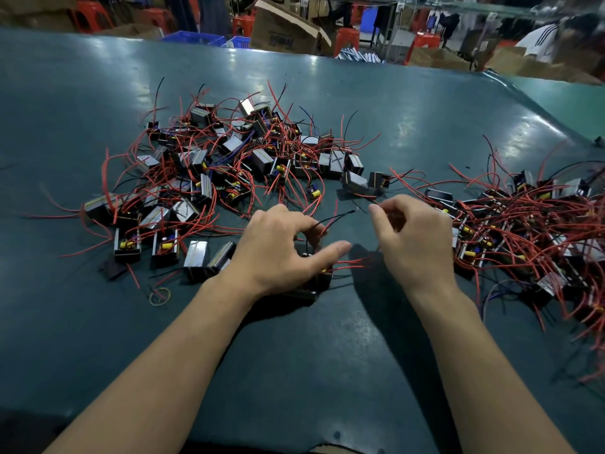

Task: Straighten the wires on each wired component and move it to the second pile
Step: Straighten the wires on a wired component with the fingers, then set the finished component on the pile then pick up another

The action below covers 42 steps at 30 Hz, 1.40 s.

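We hold one wired component [316, 276] under left hand [281, 253], fingers curled round it; right hand [412, 240] just beside, pinching its red wires [355, 262], hands near but apart

Big pile [229, 165] beyond left hand looks unsorted, we judge most work left; second pile [523, 234] right of right hand already sizeable

Count: two piles, dozens of components each, too tangled to number; one rubber band [160, 295] left of left wrist

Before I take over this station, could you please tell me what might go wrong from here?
1. The left hand grips the wired component while the right hand pinches its red wires; a hard tug could strain the leads.
2. Loose wires from the right pile lie close and may snag.
3. The rubber band nearby could get swept along.
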Each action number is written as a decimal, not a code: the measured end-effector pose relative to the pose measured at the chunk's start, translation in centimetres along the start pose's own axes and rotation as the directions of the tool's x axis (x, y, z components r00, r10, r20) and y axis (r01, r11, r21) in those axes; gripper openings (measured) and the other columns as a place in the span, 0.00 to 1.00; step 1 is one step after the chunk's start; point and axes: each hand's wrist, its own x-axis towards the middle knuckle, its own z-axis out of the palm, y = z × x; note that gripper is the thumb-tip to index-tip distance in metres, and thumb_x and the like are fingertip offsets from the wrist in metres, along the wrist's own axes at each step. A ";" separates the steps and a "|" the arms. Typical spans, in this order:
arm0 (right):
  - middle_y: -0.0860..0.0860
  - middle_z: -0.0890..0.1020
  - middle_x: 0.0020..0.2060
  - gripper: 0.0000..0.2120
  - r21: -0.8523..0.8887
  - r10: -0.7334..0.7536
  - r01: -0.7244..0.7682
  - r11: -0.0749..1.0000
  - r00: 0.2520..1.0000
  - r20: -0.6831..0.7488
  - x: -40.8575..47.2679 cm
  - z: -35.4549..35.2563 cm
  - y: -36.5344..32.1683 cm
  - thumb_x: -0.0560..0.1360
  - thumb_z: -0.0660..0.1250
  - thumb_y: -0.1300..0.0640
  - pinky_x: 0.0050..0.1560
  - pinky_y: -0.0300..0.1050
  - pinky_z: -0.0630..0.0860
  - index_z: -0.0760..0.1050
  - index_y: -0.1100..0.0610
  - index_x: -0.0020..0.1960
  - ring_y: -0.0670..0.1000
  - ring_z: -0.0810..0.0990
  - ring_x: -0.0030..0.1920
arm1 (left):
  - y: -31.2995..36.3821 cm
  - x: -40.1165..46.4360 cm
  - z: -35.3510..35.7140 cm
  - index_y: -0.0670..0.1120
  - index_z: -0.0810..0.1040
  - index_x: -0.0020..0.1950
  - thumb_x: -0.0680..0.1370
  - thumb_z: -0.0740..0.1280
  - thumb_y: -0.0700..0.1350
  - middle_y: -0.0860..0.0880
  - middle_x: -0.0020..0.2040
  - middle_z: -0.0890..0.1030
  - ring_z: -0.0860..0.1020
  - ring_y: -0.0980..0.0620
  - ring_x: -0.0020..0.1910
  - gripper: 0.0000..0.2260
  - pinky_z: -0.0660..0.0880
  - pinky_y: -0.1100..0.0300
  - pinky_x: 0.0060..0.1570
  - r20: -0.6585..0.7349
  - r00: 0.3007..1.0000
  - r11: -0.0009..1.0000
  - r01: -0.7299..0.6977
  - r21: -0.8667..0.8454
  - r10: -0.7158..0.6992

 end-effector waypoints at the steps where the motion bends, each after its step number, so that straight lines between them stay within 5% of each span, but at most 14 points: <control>1: 0.53 0.84 0.40 0.05 0.021 -0.073 0.074 0.997 0.997 -0.015 0.0 0.3 -0.1 0.76 0.70 0.58 0.47 0.48 0.77 0.82 0.59 0.46 0.52 0.80 0.41 | 0.0 0.0 0.0 0.51 0.84 0.43 0.71 0.63 0.66 0.65 0.34 0.73 0.73 0.55 0.41 0.21 0.70 0.53 0.50 -0.009 1.000 1.000 -0.003 -0.015 0.003; 3: 0.51 0.84 0.42 0.05 0.110 -0.080 0.074 0.991 0.995 0.053 -0.1 0.8 -0.4 0.76 0.70 0.60 0.48 0.40 0.75 0.83 0.59 0.49 0.48 0.79 0.41 | 0.0 0.0 0.0 0.48 0.85 0.43 0.73 0.66 0.57 0.60 0.35 0.78 0.76 0.51 0.40 0.15 0.73 0.50 0.49 -0.051 0.997 0.987 0.047 -0.153 -0.055; 5: 0.49 0.83 0.40 0.05 0.318 0.075 -0.146 0.937 0.971 0.227 0.0 1.3 -0.9 0.78 0.68 0.60 0.42 0.36 0.75 0.82 0.56 0.51 0.44 0.79 0.37 | 0.1 0.1 0.0 0.46 0.86 0.44 0.74 0.66 0.52 0.51 0.37 0.83 0.80 0.49 0.40 0.13 0.77 0.53 0.45 -0.066 0.988 0.931 0.107 -0.349 -0.138; 8: 0.49 0.83 0.36 0.06 0.598 0.213 -0.561 0.572 0.806 0.552 -0.2 1.7 -2.0 0.80 0.65 0.57 0.26 0.38 0.73 0.79 0.56 0.47 0.46 0.78 0.28 | 0.5 0.0 0.1 0.44 0.85 0.43 0.74 0.66 0.51 0.49 0.37 0.83 0.77 0.56 0.35 0.12 0.72 0.61 0.38 -0.036 0.991 0.909 0.102 -0.405 -0.127; 11: 0.50 0.83 0.35 0.05 0.656 0.142 -0.642 0.397 0.749 0.647 -0.2 1.7 -2.2 0.76 0.67 0.56 0.27 0.39 0.75 0.81 0.56 0.48 0.46 0.79 0.29 | 0.6 -0.2 0.3 0.46 0.84 0.44 0.74 0.67 0.49 0.53 0.38 0.80 0.75 0.59 0.39 0.09 0.70 0.64 0.42 -0.009 1.000 0.931 0.019 -0.364 -0.024; 15: 0.51 0.83 0.36 0.03 0.676 0.208 -0.617 0.404 0.781 0.589 -0.1 1.4 -1.7 0.75 0.69 0.62 0.25 0.37 0.73 0.82 0.58 0.46 0.46 0.80 0.31 | 0.4 0.1 0.3 0.44 0.83 0.48 0.78 0.66 0.50 0.47 0.53 0.76 0.74 0.51 0.56 0.10 0.72 0.69 0.49 -0.216 0.964 0.934 0.072 -0.350 -0.155; 17: 0.49 0.82 0.35 0.04 0.682 0.233 -0.608 0.405 0.791 0.566 -0.2 1.2 -1.6 0.76 0.68 0.64 0.25 0.35 0.72 0.81 0.59 0.48 0.45 0.79 0.30 | -0.2 0.4 0.1 0.43 0.80 0.55 0.79 0.67 0.44 0.46 0.59 0.71 0.71 0.48 0.62 0.08 0.74 0.62 0.58 -0.301 0.922 0.950 0.165 -0.263 -0.244; 20: 0.49 0.82 0.32 0.04 0.710 0.267 -0.570 0.414 0.822 0.503 -0.5 0.9 -1.4 0.77 0.67 0.65 0.25 0.36 0.74 0.79 0.60 0.50 0.47 0.80 0.28 | -1.3 0.6 -0.3 0.42 0.77 0.63 0.76 0.68 0.36 0.42 0.67 0.67 0.66 0.46 0.68 0.16 0.71 0.47 0.65 -0.330 0.926 0.979 0.144 -0.144 -0.185; 23: 0.52 0.82 0.32 0.04 0.752 0.301 -0.531 0.391 0.846 0.441 -0.4 0.7 -1.5 0.79 0.65 0.62 0.26 0.36 0.75 0.78 0.61 0.50 0.49 0.81 0.29 | -1.2 0.6 -0.5 0.43 0.76 0.66 0.73 0.66 0.31 0.42 0.74 0.65 0.62 0.45 0.74 0.22 0.62 0.49 0.74 -0.247 0.968 0.997 0.038 -0.062 -0.052; 26: 0.53 0.82 0.35 0.06 0.742 0.331 -0.506 0.440 0.860 0.390 -0.3 0.7 -1.4 0.80 0.64 0.60 0.26 0.37 0.76 0.78 0.61 0.50 0.50 0.82 0.30 | -1.2 0.4 -0.5 0.46 0.83 0.57 0.70 0.69 0.32 0.46 0.67 0.75 0.69 0.45 0.70 0.18 0.63 0.40 0.68 -0.197 0.972 0.989 -0.106 0.106 0.126; 30: 0.52 0.79 0.39 0.06 0.738 0.352 -0.495 0.459 0.864 0.360 -0.3 0.6 -1.2 0.79 0.66 0.60 0.26 0.36 0.75 0.80 0.59 0.47 0.46 0.80 0.29 | -1.1 0.3 -0.8 0.47 0.84 0.45 0.72 0.69 0.41 0.51 0.46 0.83 0.76 0.45 0.51 0.05 0.67 0.49 0.51 -0.475 0.848 0.960 -0.125 0.251 0.235; 32: 0.52 0.79 0.37 0.03 0.747 0.353 -0.493 0.446 0.864 0.359 -0.1 0.4 -1.1 0.78 0.67 0.60 0.26 0.36 0.75 0.80 0.58 0.48 0.46 0.80 0.29 | -1.3 0.3 -0.9 0.45 0.80 0.47 0.74 0.67 0.45 0.48 0.42 0.80 0.75 0.44 0.45 0.06 0.70 0.50 0.47 -0.556 0.825 0.971 0.036 0.236 0.104; 36: 0.51 0.79 0.35 0.05 0.769 0.360 -0.497 0.402 0.858 0.366 -0.1 0.2 -1.1 0.78 0.66 0.59 0.26 0.37 0.75 0.79 0.59 0.50 0.47 0.79 0.28 | -2.1 0.4 -0.6 0.46 0.76 0.44 0.76 0.66 0.54 0.48 0.39 0.79 0.76 0.44 0.42 0.11 0.71 0.53 0.43 -0.435 0.865 0.902 0.372 0.218 -0.251; 42: 0.51 0.80 0.38 0.07 0.774 0.361 -0.532 0.343 0.836 0.414 0.1 -0.2 -1.1 0.79 0.65 0.59 0.26 0.36 0.74 0.80 0.59 0.46 0.48 0.80 0.30 | -1.9 0.5 -0.4 0.50 0.84 0.44 0.78 0.62 0.58 0.47 0.37 0.82 0.79 0.43 0.40 0.15 0.70 0.55 0.39 -0.333 0.878 0.824 0.453 0.341 -0.345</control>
